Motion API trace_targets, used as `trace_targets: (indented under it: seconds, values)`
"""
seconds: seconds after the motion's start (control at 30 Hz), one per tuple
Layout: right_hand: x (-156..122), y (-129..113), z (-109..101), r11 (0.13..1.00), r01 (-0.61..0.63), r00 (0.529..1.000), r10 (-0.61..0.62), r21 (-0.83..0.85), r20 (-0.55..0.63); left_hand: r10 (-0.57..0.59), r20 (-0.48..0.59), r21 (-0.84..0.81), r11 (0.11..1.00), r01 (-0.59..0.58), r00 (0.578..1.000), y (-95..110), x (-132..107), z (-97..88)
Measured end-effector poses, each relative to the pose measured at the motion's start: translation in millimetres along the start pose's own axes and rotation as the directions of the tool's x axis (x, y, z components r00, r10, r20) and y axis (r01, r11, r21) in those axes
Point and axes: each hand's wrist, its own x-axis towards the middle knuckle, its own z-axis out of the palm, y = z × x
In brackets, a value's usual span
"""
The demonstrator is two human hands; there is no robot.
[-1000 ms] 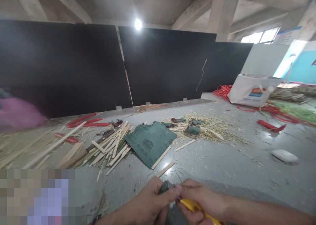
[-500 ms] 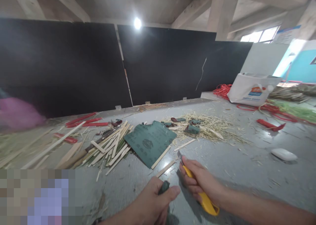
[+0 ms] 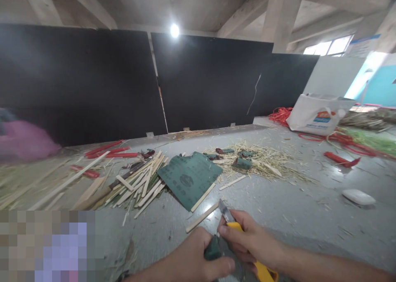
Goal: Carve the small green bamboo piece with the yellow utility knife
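Observation:
My right hand (image 3: 247,240) is closed round a yellow utility knife (image 3: 234,225), its blade pointing up and away from me. Close beside it, my left hand (image 3: 198,253) grips a folded piece of green sandpaper (image 3: 213,249). A small pale tip shows at the sandpaper's top edge, near my right fingertips. Just beyond my hands a flat bamboo strip (image 3: 202,217) lies on the grey table (image 3: 161,232). Farther off is a large green sandpaper sheet (image 3: 192,181), with a heap of pale bamboo strips (image 3: 144,187) to its left.
Fine bamboo shavings (image 3: 262,160) and sandpaper scraps (image 3: 243,163) lie behind the sheet. Red-handled tools (image 3: 114,154) are at the left, a red object (image 3: 342,160) and a white case (image 3: 359,197) at the right. A white bag (image 3: 318,114) stands by a black partition (image 3: 213,79).
My right hand has brought the knife nearer to my left hand, and more of the blade shows. My left hand has turned and shifted slightly right with the folded sandpaper.

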Motion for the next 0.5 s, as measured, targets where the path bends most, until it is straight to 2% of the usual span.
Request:
trace_targets:
  seconds: [0.27, 0.37, 0.5]
  values:
    - [-2.8, -1.6, 0.7, 0.999, -0.017, 1.0, 0.017, -0.035, -0.017, -0.157, -0.006, 0.093, 0.983, 0.156, 0.988, -0.1, 0.9, 0.3]
    - [-1.6, -0.5, 1.6, 1.0, -0.019, 0.999, 0.018, -0.014, -0.037, -0.126, -0.003, 0.039, 0.991, 0.126, 0.992, -1.8, 3.1, 2.2]
    - [3.1, 3.2, 0.2, 0.998, -0.002, 0.998, 0.006, 0.062, -0.059, -0.015, 0.073, -0.197, 0.98, 0.029, 0.997, -2.5, 4.4, 5.3]
